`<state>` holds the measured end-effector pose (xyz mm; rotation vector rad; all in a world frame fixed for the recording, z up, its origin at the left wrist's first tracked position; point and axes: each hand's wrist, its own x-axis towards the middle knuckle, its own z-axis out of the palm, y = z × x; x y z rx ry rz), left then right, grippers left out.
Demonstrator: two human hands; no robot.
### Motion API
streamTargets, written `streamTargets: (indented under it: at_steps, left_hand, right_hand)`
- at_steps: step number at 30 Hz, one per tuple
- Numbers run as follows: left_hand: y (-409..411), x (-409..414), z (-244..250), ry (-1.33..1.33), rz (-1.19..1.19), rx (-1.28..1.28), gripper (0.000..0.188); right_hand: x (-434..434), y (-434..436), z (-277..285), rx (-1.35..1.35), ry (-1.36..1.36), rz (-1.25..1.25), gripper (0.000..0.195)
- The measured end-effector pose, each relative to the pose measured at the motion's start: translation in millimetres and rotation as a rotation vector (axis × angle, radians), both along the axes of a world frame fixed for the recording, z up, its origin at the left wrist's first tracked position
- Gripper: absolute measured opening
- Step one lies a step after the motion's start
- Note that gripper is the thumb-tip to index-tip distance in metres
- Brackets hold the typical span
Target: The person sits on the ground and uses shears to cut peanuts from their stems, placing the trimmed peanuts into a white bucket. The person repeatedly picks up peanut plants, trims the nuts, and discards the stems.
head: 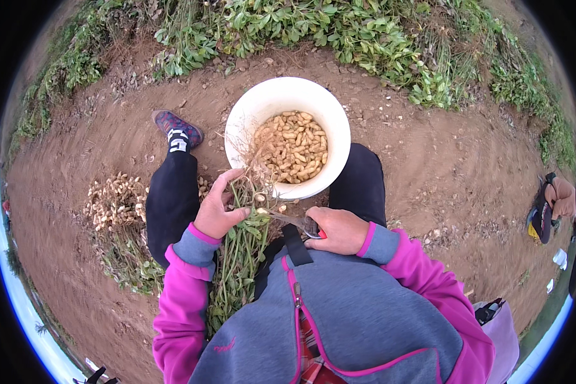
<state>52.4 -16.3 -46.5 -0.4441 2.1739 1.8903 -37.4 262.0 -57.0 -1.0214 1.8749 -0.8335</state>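
My right hand (338, 230) grips a pair of scissors (293, 220) with red on the handle; the blades point left at the plant's root end. My left hand (221, 206) has thumb and forefinger spread at the edge of a bundle of peanut plants (242, 249); its other fingers are partly hidden. The stems run down between my legs, and thin roots with a few peanuts (260, 197) reach over the near rim of a white bucket (240, 110). Many loose peanuts (297, 144) cover the bucket's bottom.
Another peanut bundle (117, 201) lies on the soil left of my leg. Uprooted green plants (288, 24) form a row beyond the bucket. At the far right, part of another person (545, 206) shows. A pale purple bag (501, 336) stands behind my right elbow.
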Motion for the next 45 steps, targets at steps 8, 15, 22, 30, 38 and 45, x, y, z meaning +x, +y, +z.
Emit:
streamTargets:
  at_steps: [8, 15, 22, 30, 38, 45]
  left_hand:
    - [7.5, 2.2, -2.4, 0.039, 0.054, 0.082, 0.075]
    - [14.6, 2.0, 4.2, 0.269, -0.040, -0.457, 0.070]
    - [23.7, -5.7, 6.0, 0.303, -0.044, -0.683, 0.061]
    - [23.9, -9.3, 4.0, 0.323, -0.033, -0.696, 0.055]
    - [36.7, -14.2, 11.3, 0.291, -0.089, -0.809, 0.049]
    - [47.5, -30.7, 16.2, 0.365, -0.182, -0.781, 0.033]
  right_hand:
    - [-8.5, -28.6, 27.8, -0.473, -0.282, -0.406, 0.032]
    - [-0.9, -81.7, -3.0, -0.473, 0.071, -0.313, 0.030]
    - [-9.2, -83.3, -21.6, -0.413, -0.147, -0.445, 0.026]
    - [-1.5, -87.7, -21.2, -0.358, -0.121, -0.444, 0.028]
    - [-32.9, -71.4, -13.9, -0.276, -0.286, -0.325, 0.020]
    - [-61.3, -73.6, -1.6, -0.390, -0.248, -0.283, 0.020]
